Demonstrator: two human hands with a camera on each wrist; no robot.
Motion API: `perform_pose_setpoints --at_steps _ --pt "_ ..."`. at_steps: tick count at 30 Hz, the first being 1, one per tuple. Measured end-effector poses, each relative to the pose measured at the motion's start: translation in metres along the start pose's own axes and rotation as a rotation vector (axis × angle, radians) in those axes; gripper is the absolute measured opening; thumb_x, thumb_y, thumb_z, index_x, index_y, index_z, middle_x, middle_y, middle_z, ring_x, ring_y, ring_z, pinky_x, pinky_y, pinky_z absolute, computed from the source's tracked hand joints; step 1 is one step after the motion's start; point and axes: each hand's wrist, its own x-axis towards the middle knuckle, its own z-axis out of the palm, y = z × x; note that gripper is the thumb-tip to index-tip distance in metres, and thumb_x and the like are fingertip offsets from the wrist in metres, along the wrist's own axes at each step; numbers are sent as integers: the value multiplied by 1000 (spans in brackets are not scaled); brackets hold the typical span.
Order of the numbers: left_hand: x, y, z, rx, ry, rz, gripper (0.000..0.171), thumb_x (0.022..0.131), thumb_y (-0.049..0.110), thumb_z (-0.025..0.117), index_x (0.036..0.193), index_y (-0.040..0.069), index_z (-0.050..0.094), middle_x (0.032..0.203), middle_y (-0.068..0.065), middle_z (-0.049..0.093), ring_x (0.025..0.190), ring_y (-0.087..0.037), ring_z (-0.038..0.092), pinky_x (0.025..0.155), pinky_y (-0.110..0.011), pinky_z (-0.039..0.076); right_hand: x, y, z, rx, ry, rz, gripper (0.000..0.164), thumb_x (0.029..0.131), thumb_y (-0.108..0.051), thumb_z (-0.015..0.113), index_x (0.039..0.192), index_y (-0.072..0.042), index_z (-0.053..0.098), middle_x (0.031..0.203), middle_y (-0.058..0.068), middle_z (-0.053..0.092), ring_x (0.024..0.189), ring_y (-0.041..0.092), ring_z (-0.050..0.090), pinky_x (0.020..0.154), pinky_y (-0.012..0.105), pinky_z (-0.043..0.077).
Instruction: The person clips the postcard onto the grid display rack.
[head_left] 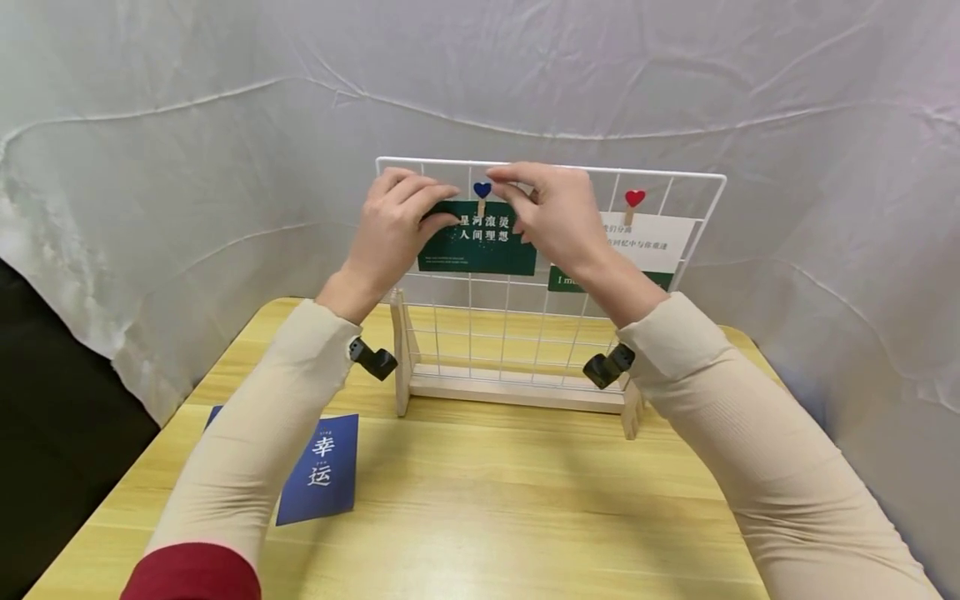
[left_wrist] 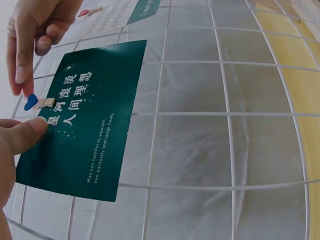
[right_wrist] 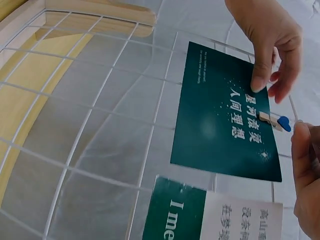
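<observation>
A green card [head_left: 480,250] with white lettering hangs at the top of a white wire grid [head_left: 506,312]. A small wooden clothespin with a blue heart [head_left: 482,191] sits on the card's upper edge. My left hand [head_left: 397,221] pinches the card at its upper left, the thumb [left_wrist: 30,131] on the front and the fingers behind. Beside the blue heart is my right hand [head_left: 551,208], its thumb and index fingertips close to the heart. The right wrist view shows a small gap or bare contact there; which one, I cannot tell. No thing shows between those fingers.
A white and green card [head_left: 660,237] hangs at the grid's right under a red-heart clothespin [head_left: 634,200], partly behind my right hand. The grid stands in a wooden base [head_left: 517,392] on the table [head_left: 480,500]. A blue card [head_left: 330,475] lies at the left, partly under my sleeve.
</observation>
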Motion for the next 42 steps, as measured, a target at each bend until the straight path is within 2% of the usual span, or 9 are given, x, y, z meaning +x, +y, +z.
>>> perform_pose_setpoints --at_steps 7,13,22,27,34,42 --pt "-5 2 -13 -22 -10 -3 34 82 21 78 110 2 72 103 -13 70 97 -31 56 88 -40 46 -14 4 -9 7 33 -63 22 97 -21 63 114 -14 74 107 -1 72 53 8 60 50 19 46" --pt "-13 6 -24 -54 -41 1 34 82 20 78 110 1 71 104 -13 70 97 -31 57 87 -39 48 -28 9 -19 34 62 -103 21 95 -21 66 111 -11 75 88 1 72 49 5 53 44 23 39" --pt "-25 10 -40 -94 -87 8 39 79 19 82 111 1 71 105 -14 70 100 -31 59 91 -40 48 -51 20 -34 65 39 -72 22 93 -18 69 112 -7 73 89 4 73 64 16 66 52 17 47" --pt "-32 14 -48 -99 -112 -17 42 76 19 83 112 1 70 105 -15 69 102 -31 58 89 -41 50 -64 26 -43 38 70 -92 22 92 -17 70 112 -8 73 91 3 74 69 13 66 54 14 47" --pt "-44 15 -60 -109 -140 -49 45 74 18 84 114 2 70 106 -15 69 102 -31 59 88 -42 50 -86 36 -49 16 94 -85 23 90 -11 73 112 -6 73 102 2 73 75 9 64 70 10 50" --pt "-65 15 -72 -125 -197 -141 53 69 20 88 116 3 70 109 -15 68 106 -31 58 90 -44 49 -113 48 -57 -2 159 -75 27 84 -3 76 111 -7 73 94 5 72 76 -1 60 73 8 47"
